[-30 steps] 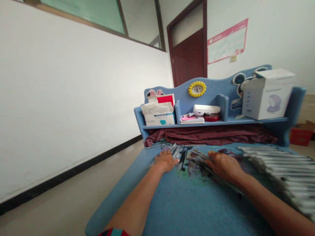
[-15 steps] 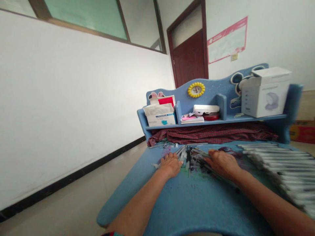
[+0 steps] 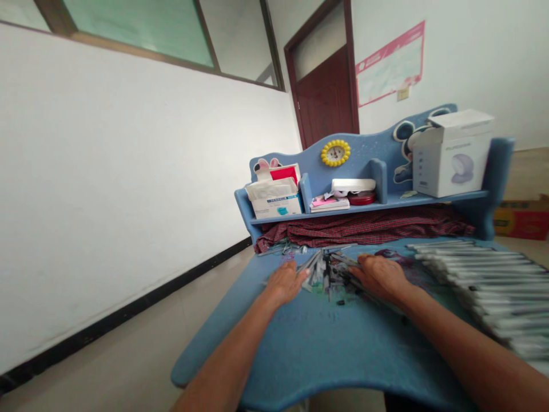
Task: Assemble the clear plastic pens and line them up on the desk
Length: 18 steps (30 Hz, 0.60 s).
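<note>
A loose pile of thin grey and black stick-like pieces [image 3: 328,269], resembling pen parts, lies on the blue desk [image 3: 309,337]. At the pile's left side my left hand [image 3: 283,281] rests low, palm down, fingers stretched and thumb apart, touching the nearest pieces. My right hand [image 3: 381,276] is on the opposite side, its fingers bent over the pile's edge and the thumb towards the middle. Some pieces run under that hand, so its contact with them is partly hidden. Small black bits [image 3: 341,302] lie just in front of the pile.
Many white pen-like tubes [image 3: 484,280] are stacked in a row at the right. Behind the pile, a red checked cloth [image 3: 343,226] lies under the shelf [image 3: 386,207]. The shelf holds a mask box [image 3: 277,206] and a large white box [image 3: 454,157].
My left hand has slid slightly left and towards me, showing more of the pile. My right hand stays beside it. The view has shifted slightly.
</note>
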Each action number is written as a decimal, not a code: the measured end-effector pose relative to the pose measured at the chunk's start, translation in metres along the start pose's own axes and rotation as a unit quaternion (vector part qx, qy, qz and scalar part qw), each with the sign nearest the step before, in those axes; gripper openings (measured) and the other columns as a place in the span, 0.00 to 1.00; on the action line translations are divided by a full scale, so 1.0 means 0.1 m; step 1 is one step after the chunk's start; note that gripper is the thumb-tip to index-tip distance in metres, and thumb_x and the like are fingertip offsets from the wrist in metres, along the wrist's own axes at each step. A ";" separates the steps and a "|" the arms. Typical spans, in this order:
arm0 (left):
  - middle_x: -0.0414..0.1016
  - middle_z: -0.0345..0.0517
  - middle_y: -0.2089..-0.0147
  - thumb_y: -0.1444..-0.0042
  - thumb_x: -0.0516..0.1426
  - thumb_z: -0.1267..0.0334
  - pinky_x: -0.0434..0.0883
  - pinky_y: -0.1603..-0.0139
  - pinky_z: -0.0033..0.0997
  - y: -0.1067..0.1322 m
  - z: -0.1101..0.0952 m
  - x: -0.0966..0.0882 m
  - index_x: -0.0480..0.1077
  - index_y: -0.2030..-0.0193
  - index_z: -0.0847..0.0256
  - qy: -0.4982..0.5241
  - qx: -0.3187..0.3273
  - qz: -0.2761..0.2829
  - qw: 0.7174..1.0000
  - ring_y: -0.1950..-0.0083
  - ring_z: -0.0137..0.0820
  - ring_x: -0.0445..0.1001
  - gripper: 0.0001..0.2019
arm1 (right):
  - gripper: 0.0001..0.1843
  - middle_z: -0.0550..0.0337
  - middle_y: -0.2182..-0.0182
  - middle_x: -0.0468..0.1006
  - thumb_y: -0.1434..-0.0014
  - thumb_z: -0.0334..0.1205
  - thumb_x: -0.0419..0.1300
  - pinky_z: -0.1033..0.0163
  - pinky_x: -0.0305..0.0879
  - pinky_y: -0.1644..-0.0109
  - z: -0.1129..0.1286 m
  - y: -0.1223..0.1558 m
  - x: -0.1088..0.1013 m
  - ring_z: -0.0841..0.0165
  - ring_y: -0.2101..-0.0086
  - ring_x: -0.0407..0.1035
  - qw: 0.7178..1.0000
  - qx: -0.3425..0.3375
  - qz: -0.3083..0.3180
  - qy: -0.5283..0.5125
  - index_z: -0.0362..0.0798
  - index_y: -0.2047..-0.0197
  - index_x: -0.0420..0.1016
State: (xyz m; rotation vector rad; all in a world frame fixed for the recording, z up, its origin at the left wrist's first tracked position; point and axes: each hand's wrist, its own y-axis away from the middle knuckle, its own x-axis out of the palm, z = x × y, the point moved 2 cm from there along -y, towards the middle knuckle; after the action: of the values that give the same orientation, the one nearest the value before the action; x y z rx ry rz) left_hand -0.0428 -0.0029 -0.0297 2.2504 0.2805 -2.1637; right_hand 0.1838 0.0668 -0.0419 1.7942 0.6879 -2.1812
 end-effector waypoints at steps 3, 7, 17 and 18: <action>0.71 0.59 0.51 0.42 0.40 0.45 0.63 0.49 0.38 0.07 0.28 -0.01 0.66 0.54 0.65 -0.019 -0.056 -0.041 0.997 0.49 0.42 0.69 0.27 | 0.26 0.43 0.61 0.76 0.39 0.54 0.43 0.59 0.60 0.56 0.00 -0.01 -0.01 0.58 0.58 0.70 1.000 0.013 -0.004 -0.020 0.42 0.58 0.71; 0.73 0.59 0.57 0.41 0.40 0.48 0.65 0.53 0.38 0.21 0.48 0.03 0.68 0.59 0.67 -0.018 -0.071 -0.033 0.997 0.54 0.41 0.71 0.25 | 0.29 0.44 0.59 0.75 0.41 0.59 0.43 0.58 0.60 0.55 0.03 -0.01 0.00 0.58 0.57 0.70 0.999 0.012 -0.010 -0.036 0.42 0.56 0.70; 0.55 0.59 0.36 0.44 0.47 0.46 0.53 0.38 0.48 0.62 -0.06 0.04 0.56 0.40 0.66 0.029 0.030 -0.154 0.987 0.34 0.45 0.51 0.31 | 0.30 0.41 0.63 0.77 0.38 0.57 0.37 0.55 0.62 0.57 -0.08 -0.05 0.03 0.56 0.59 0.71 0.997 0.023 -0.024 -0.075 0.43 0.61 0.72; 0.51 0.59 0.34 0.45 0.47 0.45 0.51 0.37 0.49 0.68 -0.17 0.02 0.54 0.39 0.66 0.027 0.067 -0.161 0.984 0.33 0.44 0.47 0.32 | 0.31 0.41 0.63 0.77 0.38 0.57 0.37 0.55 0.62 0.57 -0.09 -0.06 0.03 0.56 0.59 0.71 0.996 0.024 -0.023 -0.078 0.44 0.61 0.72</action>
State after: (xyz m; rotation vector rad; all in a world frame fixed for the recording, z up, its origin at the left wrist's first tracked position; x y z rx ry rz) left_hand -0.0166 -0.0672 -0.0391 2.4905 0.5529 -2.3354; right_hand 0.1883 0.0766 -0.0446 1.6230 0.6524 -2.3557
